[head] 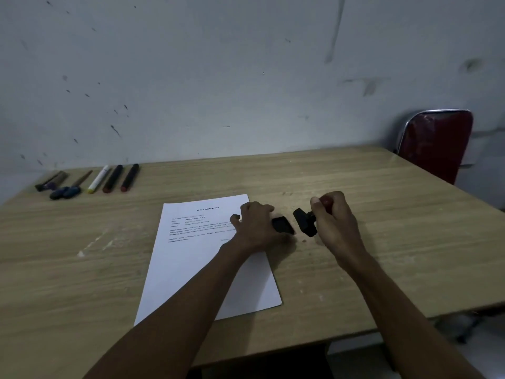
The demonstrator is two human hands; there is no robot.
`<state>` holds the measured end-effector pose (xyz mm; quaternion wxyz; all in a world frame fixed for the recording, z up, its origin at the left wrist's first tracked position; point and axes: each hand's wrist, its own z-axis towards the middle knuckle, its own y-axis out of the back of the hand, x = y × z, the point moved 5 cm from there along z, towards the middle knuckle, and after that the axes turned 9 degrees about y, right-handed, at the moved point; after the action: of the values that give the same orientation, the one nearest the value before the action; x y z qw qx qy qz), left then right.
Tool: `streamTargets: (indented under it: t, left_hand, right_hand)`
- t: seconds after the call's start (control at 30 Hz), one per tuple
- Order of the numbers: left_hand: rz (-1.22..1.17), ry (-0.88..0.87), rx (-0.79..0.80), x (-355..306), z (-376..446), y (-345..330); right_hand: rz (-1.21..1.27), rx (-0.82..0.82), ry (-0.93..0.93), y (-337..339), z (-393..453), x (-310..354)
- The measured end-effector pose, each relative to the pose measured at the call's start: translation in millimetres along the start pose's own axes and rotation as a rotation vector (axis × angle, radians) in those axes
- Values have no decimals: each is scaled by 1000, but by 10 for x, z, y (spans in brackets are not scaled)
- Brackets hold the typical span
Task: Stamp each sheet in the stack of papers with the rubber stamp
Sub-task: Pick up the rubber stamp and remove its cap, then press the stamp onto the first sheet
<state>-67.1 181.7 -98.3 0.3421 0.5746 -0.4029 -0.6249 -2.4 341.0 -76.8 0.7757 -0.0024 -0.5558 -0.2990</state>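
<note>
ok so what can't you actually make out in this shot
Head view only:
- Small black ink pad: partly covered by the left hand.
- Red-handled rubber stamp: handle wrapped by the right hand, face unreadable.
- White printed sheet: text too small; stack depth unclear.

Matt wood-grain table (pixel 355 187), smooth white paper (pixel 191 269), glossy red chair (pixel 437 143) cushion in shiny metal frame

Printed lines on the white paper sheet (pixel 196 258) too small to read; its right edge hidden under the left hand (pixel 255 228).
</note>
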Motion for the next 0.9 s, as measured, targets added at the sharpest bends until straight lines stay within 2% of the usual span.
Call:
streamTargets:
  t: [0.17,0.53,0.73,0.9]
  left_hand:
    - [-208,-24,-69,240,-116,329]
    - [-417,-2,-388,1364,-458,969]
    - [-490,47,-500,1764,-504,1003]
    - [-430,-54,-446,1645,-466,965]
  right_hand:
    - [41,-9,35,-99,-20,131]
    - [75,165,194,-746,-285,436]
    - [47,8,379,-900,-358,489]
    - [-11,-64,531,-941,-383,473]
